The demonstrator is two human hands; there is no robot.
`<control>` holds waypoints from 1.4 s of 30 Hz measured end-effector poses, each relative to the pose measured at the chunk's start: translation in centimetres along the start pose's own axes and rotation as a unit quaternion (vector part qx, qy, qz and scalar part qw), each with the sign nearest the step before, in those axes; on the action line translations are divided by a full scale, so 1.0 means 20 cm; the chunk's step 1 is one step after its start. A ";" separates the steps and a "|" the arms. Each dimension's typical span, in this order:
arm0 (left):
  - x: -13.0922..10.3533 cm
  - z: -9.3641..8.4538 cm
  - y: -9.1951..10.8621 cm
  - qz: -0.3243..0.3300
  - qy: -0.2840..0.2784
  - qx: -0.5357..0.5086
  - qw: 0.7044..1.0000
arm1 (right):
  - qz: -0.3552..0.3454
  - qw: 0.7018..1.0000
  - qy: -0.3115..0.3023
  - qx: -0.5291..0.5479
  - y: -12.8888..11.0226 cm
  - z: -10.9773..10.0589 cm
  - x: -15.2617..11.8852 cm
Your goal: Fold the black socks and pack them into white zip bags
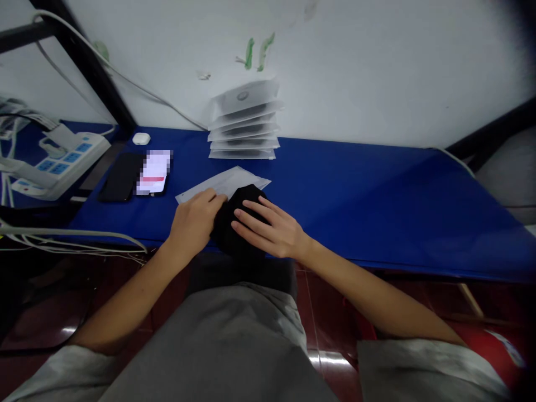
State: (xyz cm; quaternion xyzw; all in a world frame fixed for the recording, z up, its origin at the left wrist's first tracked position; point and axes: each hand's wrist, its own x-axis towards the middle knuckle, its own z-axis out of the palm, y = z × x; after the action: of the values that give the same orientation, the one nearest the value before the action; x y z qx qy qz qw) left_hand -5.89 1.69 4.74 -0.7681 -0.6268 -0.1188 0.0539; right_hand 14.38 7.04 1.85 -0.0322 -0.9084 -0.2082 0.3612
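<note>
A bundled piece of black cloth [234, 231] lies at the front edge of the blue table; its exact kind does not show. My left hand [195, 220] is closed on its left edge, thumb and curled fingers together. Across its top lies my right hand [274, 229], with the fingers stretched out and slightly apart. Just behind the cloth is a flat translucent plastic bag [221, 181], partly covered by it and by my left hand. Farther back, several overlapping frosted bags [245, 125] with dark contents lean against the wall.
To the left lie a black phone [121, 177], a phone with a lit screen [154, 173] and a white earbud case [141, 138]. A white power strip [62, 164] with cables stands beyond a black metal frame [90, 67]. The blue tabletop [355, 195] extends right.
</note>
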 end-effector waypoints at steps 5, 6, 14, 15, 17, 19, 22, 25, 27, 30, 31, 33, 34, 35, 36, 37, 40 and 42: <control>0.03 0.04 -0.01 -0.029 0.046 -0.054 0.997 | 0.008 0.998 -0.056 0.030 0.02 0.07 -0.05; 0.04 0.04 -0.01 -0.035 0.051 -0.059 0.996 | 0.012 0.996 -0.074 0.042 0.02 0.08 -0.05; 0.04 0.05 0.01 -0.012 0.034 -0.030 0.999 | 0.007 0.993 -0.108 0.049 0.03 0.12 -0.03; 0.04 0.06 0.01 -0.005 0.025 -0.027 0.999 | 0.007 0.994 -0.103 0.044 0.03 0.12 -0.03; 0.04 0.07 0.00 0.001 0.016 -0.028 0.999 | 0.018 0.993 -0.107 0.044 0.04 0.15 -0.02; 0.03 0.09 -0.01 -0.005 0.021 -0.036 0.999 | 0.039 0.989 -0.129 0.053 0.05 0.17 -0.01; 0.00 0.12 -0.02 -0.020 0.037 -0.041 0.998 | 0.081 0.982 -0.156 0.065 0.06 0.21 -0.01; -0.03 0.15 -0.05 -0.036 0.034 -0.015 0.999 | 0.133 0.975 -0.161 0.075 0.07 0.24 -0.01; -0.05 0.17 -0.06 -0.050 0.028 0.011 0.998 | 0.170 0.968 -0.163 0.084 0.07 0.25 -0.01; -0.06 0.18 -0.07 -0.077 0.027 0.046 0.996 | 0.220 0.957 -0.162 0.099 0.07 0.25 0.00; -0.06 0.18 -0.07 -0.086 0.028 0.056 0.994 | 0.227 0.956 -0.152 0.104 0.07 0.25 0.01; -0.06 0.15 -0.07 -0.097 0.028 0.064 0.993 | 0.216 0.964 -0.113 0.110 0.07 0.23 0.02; -0.06 0.14 -0.07 -0.098 0.027 0.060 0.993 | 0.196 0.970 -0.090 0.111 0.07 0.22 0.03; -0.06 0.12 -0.08 -0.096 0.026 0.050 0.994 | 0.168 0.977 -0.071 0.111 0.07 0.20 0.04; -0.06 0.10 -0.08 -0.091 0.024 0.036 0.995 | 0.135 0.983 -0.056 0.111 0.07 0.19 0.05; -0.06 0.09 -0.09 -0.083 0.023 0.019 0.996 | 0.098 0.988 -0.047 0.111 0.06 0.18 0.06; -0.05 0.04 -0.12 -0.071 0.037 -0.021 0.997 | 0.012 0.994 -0.045 0.100 0.05 0.16 0.07; -0.04 0.02 -0.13 -0.077 0.059 -0.032 0.995 | -0.013 0.995 -0.048 0.089 0.04 0.16 0.08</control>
State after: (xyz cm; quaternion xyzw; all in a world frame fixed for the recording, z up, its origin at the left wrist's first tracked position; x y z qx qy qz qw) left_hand -8.53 1.46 4.00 -0.7103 -0.6761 -0.1877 0.0565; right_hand 11.40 9.01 1.09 0.0019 -0.9401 -0.1290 0.3156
